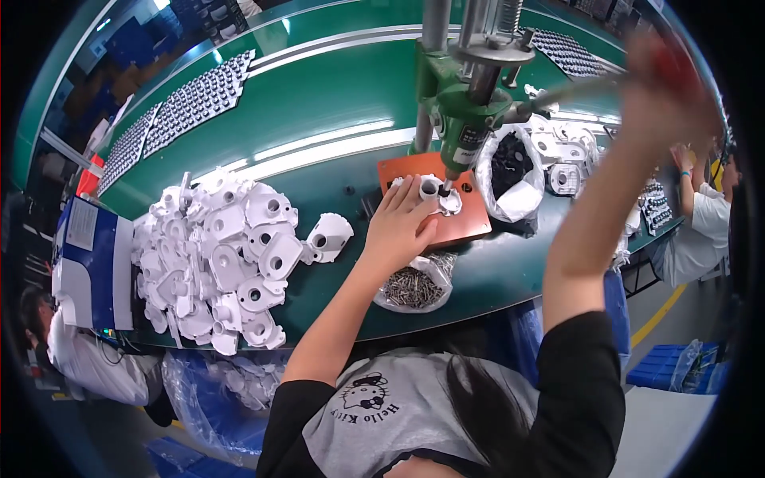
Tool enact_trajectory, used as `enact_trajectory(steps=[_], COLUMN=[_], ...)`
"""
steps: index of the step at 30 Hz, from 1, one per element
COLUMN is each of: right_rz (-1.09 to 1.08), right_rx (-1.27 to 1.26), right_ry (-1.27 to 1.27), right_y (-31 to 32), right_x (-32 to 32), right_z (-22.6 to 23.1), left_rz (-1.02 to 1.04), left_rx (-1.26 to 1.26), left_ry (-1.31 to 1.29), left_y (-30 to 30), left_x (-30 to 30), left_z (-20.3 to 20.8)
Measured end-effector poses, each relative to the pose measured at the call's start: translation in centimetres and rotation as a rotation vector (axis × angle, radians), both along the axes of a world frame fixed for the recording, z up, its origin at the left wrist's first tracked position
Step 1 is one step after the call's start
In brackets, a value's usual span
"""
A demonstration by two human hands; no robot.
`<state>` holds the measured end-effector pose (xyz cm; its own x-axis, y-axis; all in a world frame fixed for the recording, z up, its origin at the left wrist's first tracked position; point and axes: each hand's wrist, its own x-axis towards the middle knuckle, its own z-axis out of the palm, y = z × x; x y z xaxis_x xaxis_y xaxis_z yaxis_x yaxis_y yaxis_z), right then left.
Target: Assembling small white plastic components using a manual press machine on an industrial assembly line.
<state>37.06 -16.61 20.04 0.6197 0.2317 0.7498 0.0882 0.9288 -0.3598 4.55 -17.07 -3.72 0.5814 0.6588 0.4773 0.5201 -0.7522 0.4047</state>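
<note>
My left hand rests on the orange fixture plate, its fingers and thumb holding a white plastic part there. Part of that piece is hidden under the fingers. Directly over it stands a green press, its dark tip coming down onto the part beside a round tube. Raised high at the right, my right hand is closed round the red knob of the press lever. Motion smears this hand and the knob.
A heap of white plastic parts covers the left bench; one part lies apart. A bag of screws sits in front of the plate, a bag of black pieces to its right. Another person sits far right.
</note>
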Motion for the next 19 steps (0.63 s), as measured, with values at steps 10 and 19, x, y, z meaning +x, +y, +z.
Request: enact_trajectory(steps=[10,19], right_rz=[0.299,0.275], right_rx=[-0.13,-0.32], right_ry=[-0.239,-0.013], right_y=[-15.4,9.5], right_x=[-10.3,-6.1], right_z=[-16.2,-7.9], left_rz=[-0.003,0.107], left_rx=[0.014,0.03], left_ry=[0.054,0.225], left_y=[0.1,3.8], left_x=[-0.4,0.0], left_z=[0.4,-1.4])
